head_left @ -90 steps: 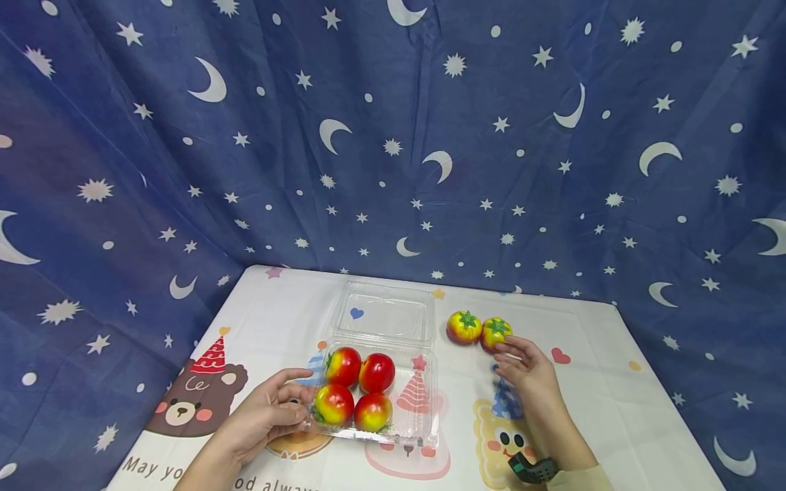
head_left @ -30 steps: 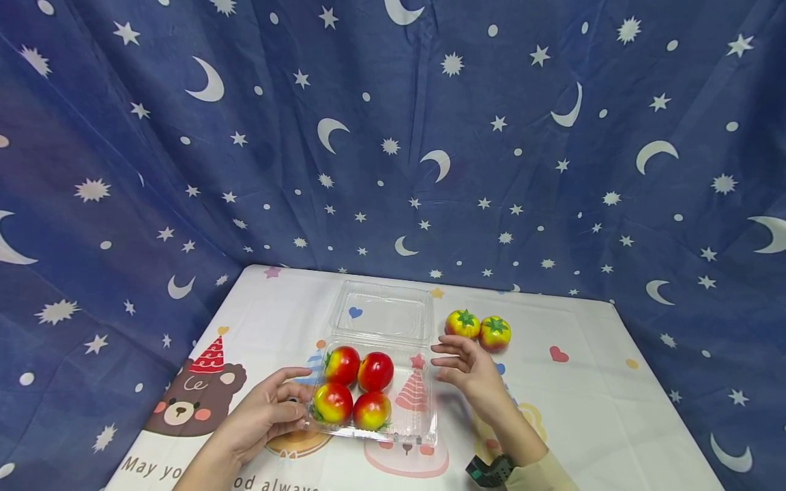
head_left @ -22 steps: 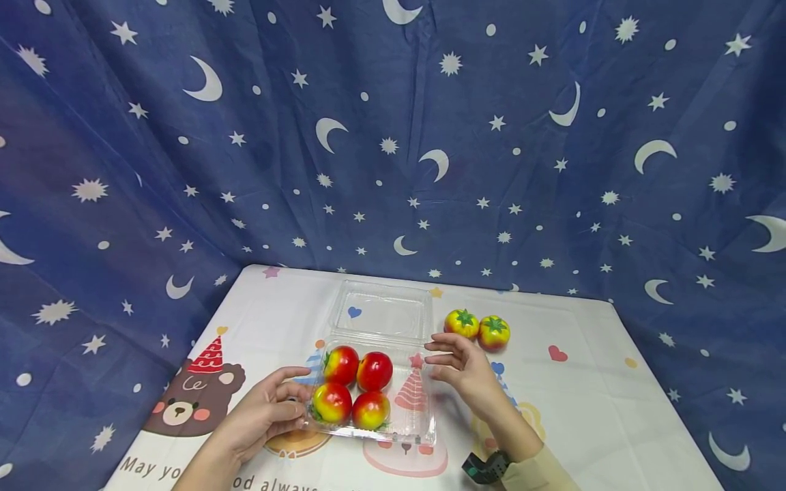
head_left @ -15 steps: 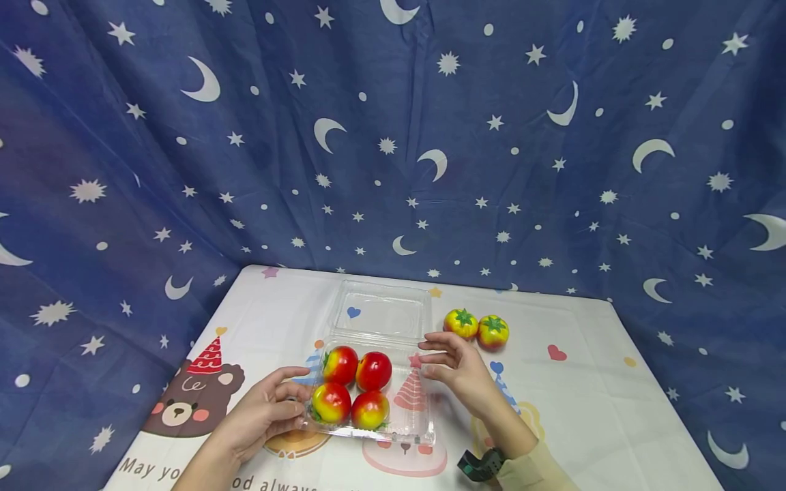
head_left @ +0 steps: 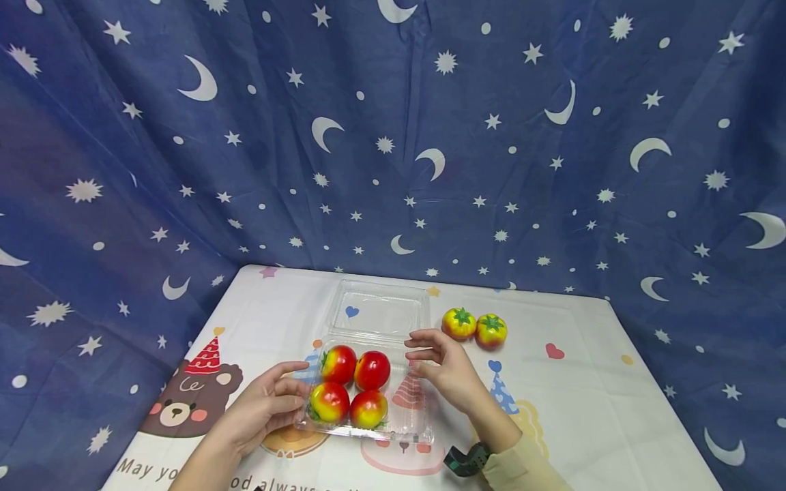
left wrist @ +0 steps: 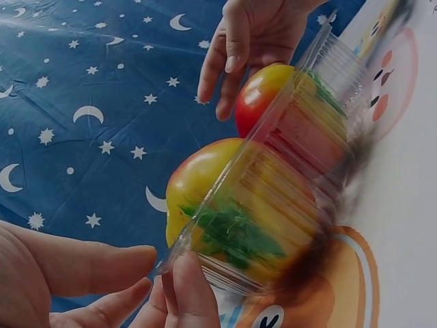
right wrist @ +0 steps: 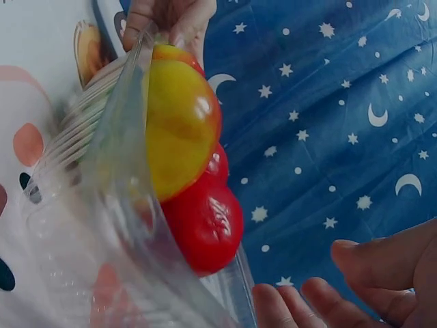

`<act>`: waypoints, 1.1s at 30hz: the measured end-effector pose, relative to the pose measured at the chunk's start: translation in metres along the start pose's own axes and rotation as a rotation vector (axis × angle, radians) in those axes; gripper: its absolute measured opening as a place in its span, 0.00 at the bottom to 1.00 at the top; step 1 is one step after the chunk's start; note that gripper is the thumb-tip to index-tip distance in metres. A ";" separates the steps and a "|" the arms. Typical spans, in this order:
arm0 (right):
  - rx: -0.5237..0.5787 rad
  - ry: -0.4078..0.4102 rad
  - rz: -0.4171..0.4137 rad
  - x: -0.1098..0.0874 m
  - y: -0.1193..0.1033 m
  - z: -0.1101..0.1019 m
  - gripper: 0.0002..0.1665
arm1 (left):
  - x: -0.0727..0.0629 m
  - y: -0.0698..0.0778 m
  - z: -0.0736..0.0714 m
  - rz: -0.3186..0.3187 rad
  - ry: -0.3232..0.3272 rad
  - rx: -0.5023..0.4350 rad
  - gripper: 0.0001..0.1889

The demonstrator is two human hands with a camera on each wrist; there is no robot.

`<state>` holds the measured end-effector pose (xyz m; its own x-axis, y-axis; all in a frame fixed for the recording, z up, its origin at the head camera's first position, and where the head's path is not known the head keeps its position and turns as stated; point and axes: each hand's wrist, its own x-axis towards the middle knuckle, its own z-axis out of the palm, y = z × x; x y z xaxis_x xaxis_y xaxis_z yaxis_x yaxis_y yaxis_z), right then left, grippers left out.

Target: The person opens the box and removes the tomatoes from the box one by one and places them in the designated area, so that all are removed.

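A clear plastic clamshell box lies unfolded on the table, its lid laid back toward the curtain. Several glossy red-and-yellow tomatoes with green leafy tops fill the box's left part; its right part holds none. My left hand pinches the box's left rim between thumb and fingers, as the left wrist view shows beside a tomato. Over the box's right side hovers my right hand, fingers loosely bent and holding nothing. Its fingertips show near the far rim in the right wrist view.
Two more tomatoes, a left one and a right one, sit side by side on the table beyond my right hand. A white cloth with cartoon prints covers the table. A blue star-and-moon curtain rises behind it.
My right hand has moved left, away from the right-hand loose tomato to above the box's right side. The left hand keeps its hold on the rim, and the tomatoes stay where they were.
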<state>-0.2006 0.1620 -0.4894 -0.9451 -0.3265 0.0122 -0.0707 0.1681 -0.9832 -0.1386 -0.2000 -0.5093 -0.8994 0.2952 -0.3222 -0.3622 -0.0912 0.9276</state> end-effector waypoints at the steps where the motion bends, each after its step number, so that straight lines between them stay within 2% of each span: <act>1: -0.014 0.000 0.003 0.001 0.000 0.001 0.30 | 0.000 0.001 0.000 0.002 0.002 0.005 0.42; 9: -0.042 -0.032 0.039 0.008 -0.002 0.011 0.29 | 0.003 0.004 -0.001 0.016 0.005 0.029 0.42; 21: -0.074 -0.099 0.096 0.018 -0.003 0.017 0.30 | 0.010 0.007 -0.002 0.002 0.015 0.031 0.42; 33: -0.104 -0.139 0.117 0.024 -0.005 0.023 0.30 | 0.012 0.009 -0.001 0.011 0.008 0.035 0.43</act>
<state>-0.2156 0.1320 -0.4887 -0.8964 -0.4229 -0.1329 -0.0025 0.3047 -0.9525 -0.1526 -0.1986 -0.5054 -0.9054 0.2866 -0.3134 -0.3437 -0.0610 0.9371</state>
